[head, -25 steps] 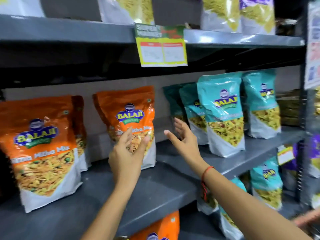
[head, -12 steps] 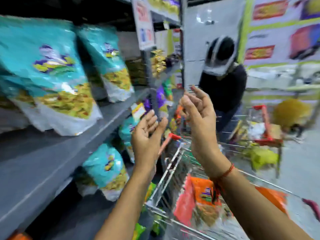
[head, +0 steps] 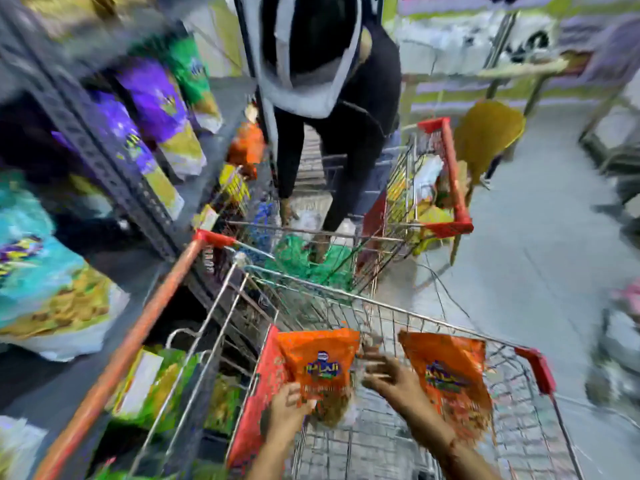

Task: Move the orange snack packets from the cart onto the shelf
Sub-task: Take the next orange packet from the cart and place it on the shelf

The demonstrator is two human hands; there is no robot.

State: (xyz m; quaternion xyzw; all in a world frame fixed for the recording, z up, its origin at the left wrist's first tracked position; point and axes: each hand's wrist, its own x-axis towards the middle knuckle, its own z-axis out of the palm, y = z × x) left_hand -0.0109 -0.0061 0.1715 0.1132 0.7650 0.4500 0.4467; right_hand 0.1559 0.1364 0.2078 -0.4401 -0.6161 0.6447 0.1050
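Note:
Two orange snack packets stand in the wire cart (head: 381,304) below me. My left hand (head: 286,408) has its fingers around the lower left corner of the nearer orange packet (head: 320,363). My right hand (head: 393,377) is spread open just to the right of that packet, touching or almost touching its edge. The second orange packet (head: 448,379) leans further right, behind my right wrist. The grey shelf (head: 114,266) runs along the left, with teal packets (head: 45,282) on it. The picture is blurred by motion.
Another person in dark clothes (head: 332,126) bends over just beyond my cart, beside a second red-rimmed cart (head: 446,174) full of goods. An orange cart handle (head: 138,334) lies against the shelf. Purple packets (head: 149,109) fill the shelf further on. Grey floor stretches to the right.
My view has swung from the shelf down to the cart. Both hands dropped from mid-air into the cart, and the left hand has closed on an orange packet.

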